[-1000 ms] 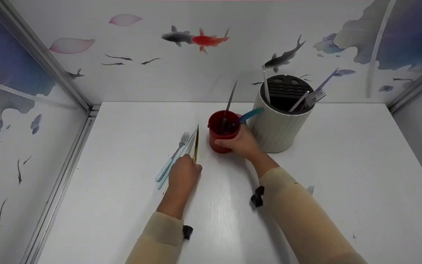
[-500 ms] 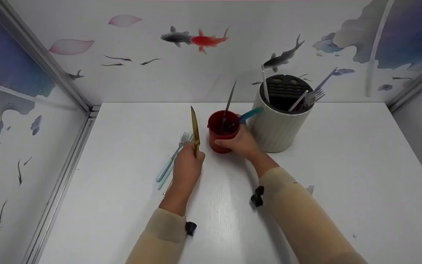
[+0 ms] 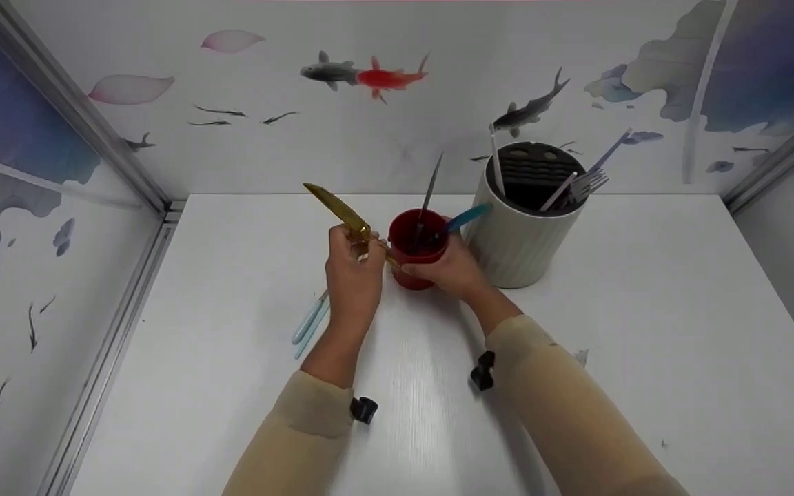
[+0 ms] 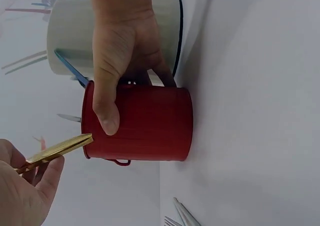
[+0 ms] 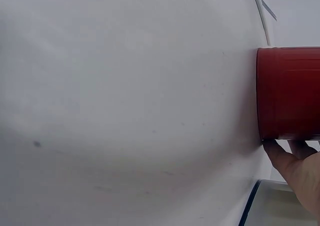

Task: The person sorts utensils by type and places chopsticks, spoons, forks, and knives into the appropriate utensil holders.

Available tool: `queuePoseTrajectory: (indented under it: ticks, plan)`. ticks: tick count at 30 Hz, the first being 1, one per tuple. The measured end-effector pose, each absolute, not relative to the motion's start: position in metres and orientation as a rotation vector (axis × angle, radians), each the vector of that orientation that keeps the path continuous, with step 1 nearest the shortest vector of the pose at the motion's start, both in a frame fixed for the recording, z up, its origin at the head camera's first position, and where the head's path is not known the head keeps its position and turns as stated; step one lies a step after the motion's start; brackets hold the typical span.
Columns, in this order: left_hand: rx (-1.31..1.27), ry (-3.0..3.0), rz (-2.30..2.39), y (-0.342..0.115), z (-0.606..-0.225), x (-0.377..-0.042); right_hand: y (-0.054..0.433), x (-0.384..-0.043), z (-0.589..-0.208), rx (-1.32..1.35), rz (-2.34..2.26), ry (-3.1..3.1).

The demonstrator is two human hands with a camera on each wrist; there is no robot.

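Observation:
My left hand (image 3: 355, 279) pinches a gold knife (image 3: 337, 209) above the table, its blade tilted up toward the back left and its handle end pointing at the red bucket (image 3: 404, 275). In the left wrist view the gold handle (image 4: 60, 150) overlaps the bucket's rim. My right hand (image 3: 462, 272) grips the bucket from its right side, thumb across the front. A knife blade (image 3: 432, 180) and a blue handle (image 3: 469, 216) stick up out of the bucket. Light-blue-handled cutlery (image 3: 311, 320) lies on the table left of my left hand, partly hidden by it.
A tall cream ribbed holder (image 3: 517, 251) with a black slotted top stands just right of the bucket, with forks (image 3: 588, 184) and other handles in it. A white wall (image 3: 245, 158) with painted fish closes off the back of the table.
My left hand has lifted the gold knife off the pile by the cutlery, moved up toward the bucket and turned the blade toward the left. My right hand stays on the bucket.

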State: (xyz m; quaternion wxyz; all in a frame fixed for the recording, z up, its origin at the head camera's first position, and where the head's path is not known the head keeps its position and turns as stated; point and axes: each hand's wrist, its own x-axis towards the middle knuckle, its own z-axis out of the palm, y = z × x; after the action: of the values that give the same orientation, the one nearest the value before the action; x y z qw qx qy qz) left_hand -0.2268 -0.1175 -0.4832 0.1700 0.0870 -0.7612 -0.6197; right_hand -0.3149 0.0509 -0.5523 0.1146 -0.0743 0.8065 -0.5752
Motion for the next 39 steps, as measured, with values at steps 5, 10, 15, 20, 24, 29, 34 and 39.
queuePoseTrajectory:
  ticks: [5,10,15,20,24,29,34,39]
  plan:
    - [0.142,-2.106,-1.803,-0.107,-0.477,-0.234,0.052,-0.314,-0.552,-0.209,-1.696,2.371]
    - [0.131,-2.154,-1.764,-0.098,-0.484,-0.243,0.052,-0.313,-0.554,-0.219,-1.700,2.368]
    - [0.170,-2.281,-1.645,-0.094,-0.494,-0.248,0.050,-0.313,-0.555,-0.241,-1.690,2.382]
    - [0.153,-2.344,-1.581,-0.093,-0.496,-0.250,0.050,-0.314,-0.556,-0.286,-1.703,2.374]
    - [0.137,-2.351,-1.571,-0.093,-0.493,-0.250,0.050,-0.315,-0.557,-0.320,-1.712,2.385]
    - [0.162,-2.354,-1.548,-0.093,-0.494,-0.249,0.050,-0.315,-0.557,-0.312,-1.694,2.402]
    - [0.196,-2.350,-1.507,-0.094,-0.497,-0.248,0.049,-0.314,-0.557,-0.288,-1.681,2.403]
    - [0.207,-2.332,-1.528,-0.095,-0.497,-0.251,0.051,-0.315,-0.557,-0.286,-1.695,2.401]
